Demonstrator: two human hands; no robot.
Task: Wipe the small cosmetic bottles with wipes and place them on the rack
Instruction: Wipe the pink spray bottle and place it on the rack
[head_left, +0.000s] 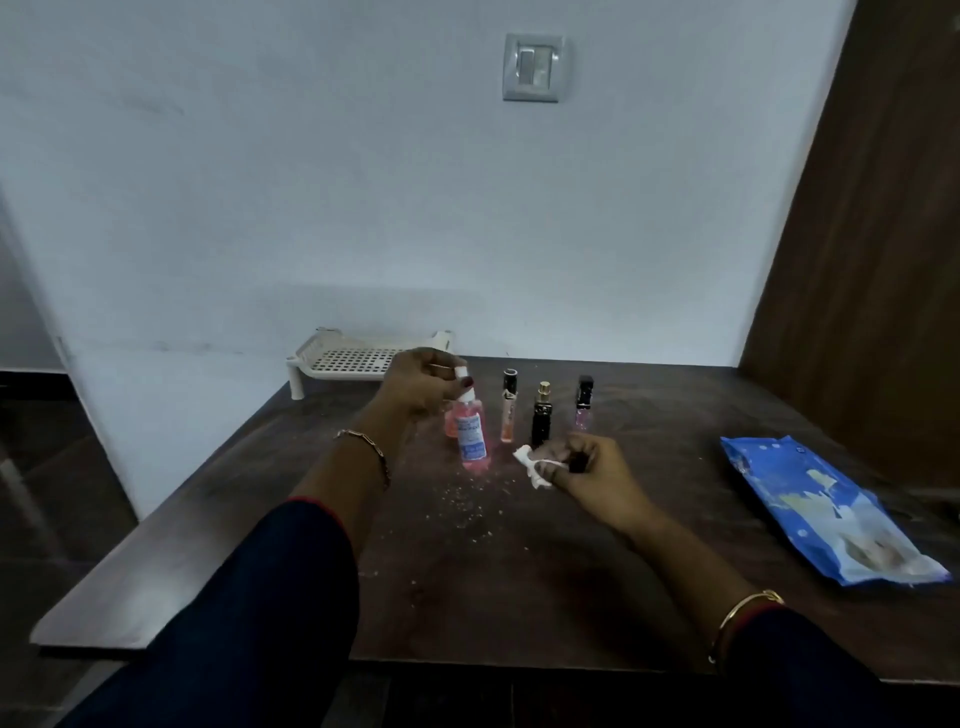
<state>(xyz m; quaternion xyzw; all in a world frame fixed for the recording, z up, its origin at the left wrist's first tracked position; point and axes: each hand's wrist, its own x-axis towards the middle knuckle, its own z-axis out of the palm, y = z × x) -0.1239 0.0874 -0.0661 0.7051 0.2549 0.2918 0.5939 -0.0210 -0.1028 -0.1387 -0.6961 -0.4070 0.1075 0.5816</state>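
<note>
pink spray bottle (471, 439): upright with a slight lean, front left of the bottle row, base down at the table (519, 582); contact with the top hard to tell; white label on the front, white cap on top.
left hand (422, 385): reaches in from the left and sits above the bottle; thumb and fingertips pinch the white cap, other fingers curled; painted nail visible.
right hand (589, 467): low over the table, just right of the pink bottle; fingers curled, gripping the wipe.
wipe (534, 464): small, white, crumpled; sticks out of the right hand's fingertips toward the bottle, apart from it.
slim bottle (508, 411): black cap, orange-tinted body; upright just right of the pink bottle.
black bottle (542, 422): gold cap, upright, next in the row; foot partly hidden by the right hand and wipe.
purple bottle (584, 406): black cap, upright, right end of the row.
pink shape (450, 422): behind the spray bottle, partly hidden by the left hand; second bottle or reflection, cannot tell.
rack (349, 358): cream, perforated, on short legs at the far left corner of the table against the wall; right end hidden by the left hand.
wipes pack (826, 519): blue, flat on the table, well to the right.
crumbs (467, 501): pale specks scattered on the dark top, in front of the bottles.
wrists: chain bracelet (366, 453) on the left, bangle (744, 613) on the right; dark sleeves.
background: wall switch (534, 67) above; brown door (872, 218) at right.
</note>
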